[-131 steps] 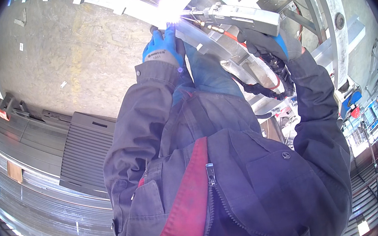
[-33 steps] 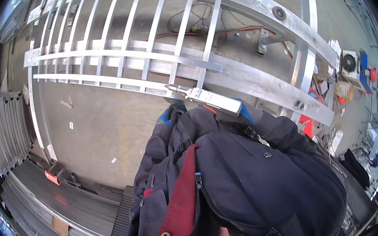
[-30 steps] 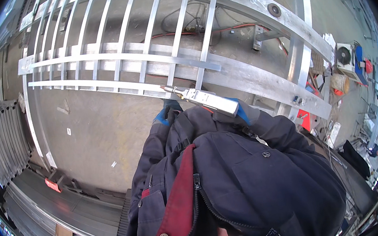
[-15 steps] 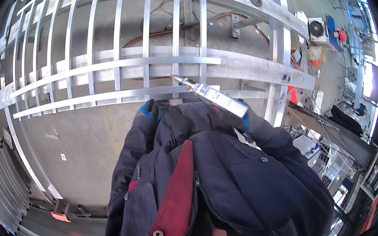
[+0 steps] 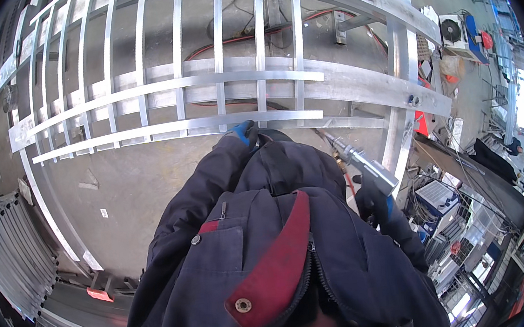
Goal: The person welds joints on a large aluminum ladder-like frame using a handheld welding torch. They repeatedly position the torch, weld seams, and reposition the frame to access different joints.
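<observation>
My left hand [image 5: 244, 131], in a blue and dark glove, is closed at the near edge of the lower long aluminium bar [image 5: 175, 130]. Part of its fingers is hidden at that edge. Off to the right, my right hand [image 5: 375, 195], gloved the same way, grips a silver air tool [image 5: 363, 162] with a narrow nose and a brass fitting. A red hose runs by its grip. The nose points up and left, close to the frame's near rail [image 5: 360, 122]. A second long bar [image 5: 189, 82] lies parallel, across several thin uprights [image 5: 218, 40].
A broad metal beam [image 5: 383, 96] runs beneath the bars and meets a cross beam [image 5: 399, 130] at right. Dark and red hoses [image 5: 273, 29] lie on the floor beyond. Stacked metal profiles [image 5: 13, 260] stand at left. A cluttered bench [image 5: 441, 199] is at right.
The air tool has swung right and back, away from the bars, in my right hand. My left hand has shifted right along the lower bar. The whole view has shifted slightly.
</observation>
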A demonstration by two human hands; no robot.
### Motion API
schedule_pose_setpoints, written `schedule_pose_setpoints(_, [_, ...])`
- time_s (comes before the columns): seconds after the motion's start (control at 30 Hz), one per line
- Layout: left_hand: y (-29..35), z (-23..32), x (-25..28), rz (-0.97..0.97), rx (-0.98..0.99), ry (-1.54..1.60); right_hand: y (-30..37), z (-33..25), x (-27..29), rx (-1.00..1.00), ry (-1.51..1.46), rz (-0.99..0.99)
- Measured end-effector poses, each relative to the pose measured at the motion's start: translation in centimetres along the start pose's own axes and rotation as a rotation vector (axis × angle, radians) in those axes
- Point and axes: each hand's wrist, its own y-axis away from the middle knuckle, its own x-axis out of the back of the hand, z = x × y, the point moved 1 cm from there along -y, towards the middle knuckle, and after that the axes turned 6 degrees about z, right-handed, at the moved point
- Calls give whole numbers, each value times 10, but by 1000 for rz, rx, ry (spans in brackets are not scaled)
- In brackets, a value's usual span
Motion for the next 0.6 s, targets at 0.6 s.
schedule_pose_setpoints(0.6, [51,-27,-11,230,56,-55,-104,-71,-19,267,-99,-355])
